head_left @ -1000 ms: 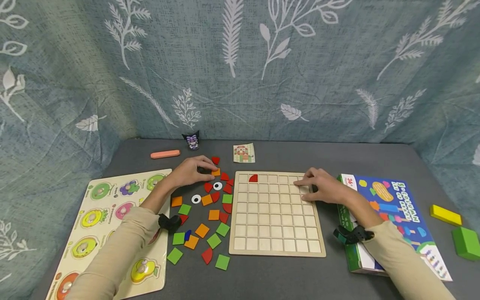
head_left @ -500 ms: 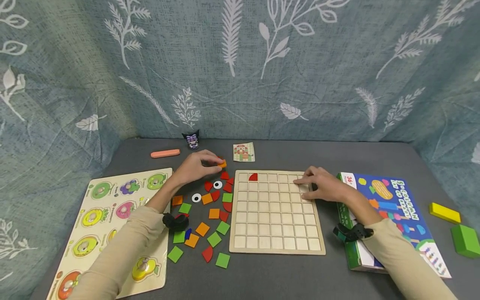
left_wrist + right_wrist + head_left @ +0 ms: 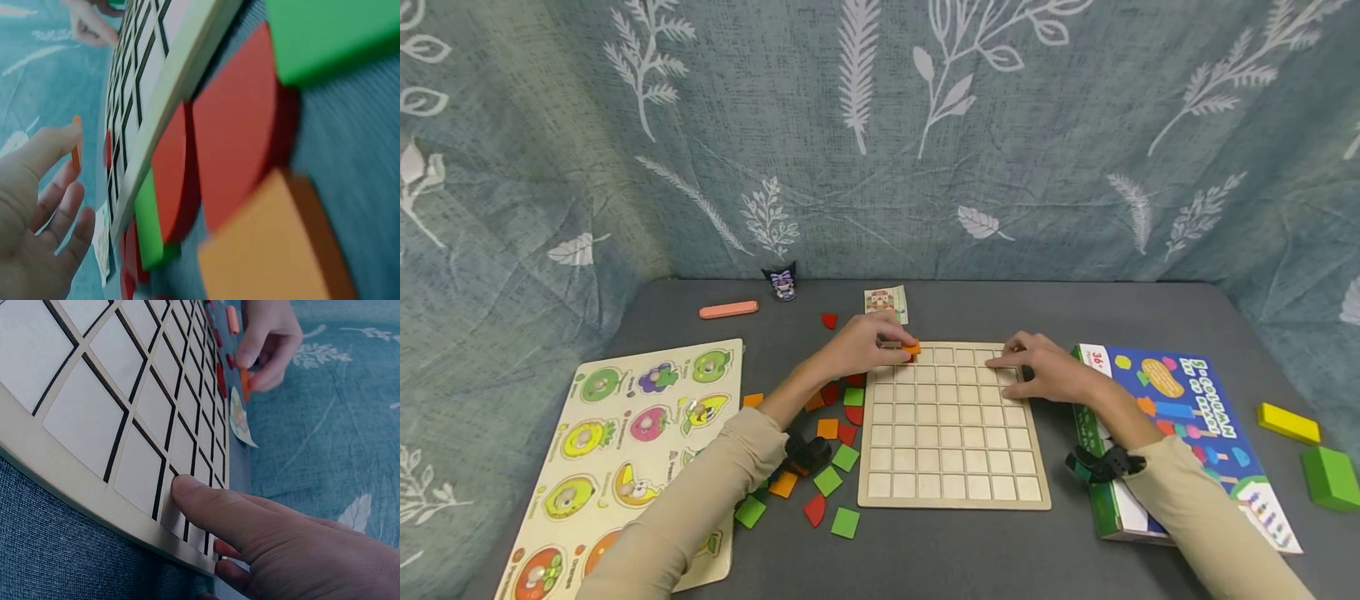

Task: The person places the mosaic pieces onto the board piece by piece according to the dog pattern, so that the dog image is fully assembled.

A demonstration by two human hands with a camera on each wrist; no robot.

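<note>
Now the left hand (image 3: 859,348) pinches an orange tile (image 3: 912,347) over the board's (image 3: 951,492) 12 o'clock edge, likely placing it, needing careful lowering, while the right hand (image 3: 1047,372) lies flat, steadying at 2 o'clock.

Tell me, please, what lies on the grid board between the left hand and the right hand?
In the head view, only bare cells of the grid board lie between the left hand, pinching an orange piece, and the right hand.
</note>
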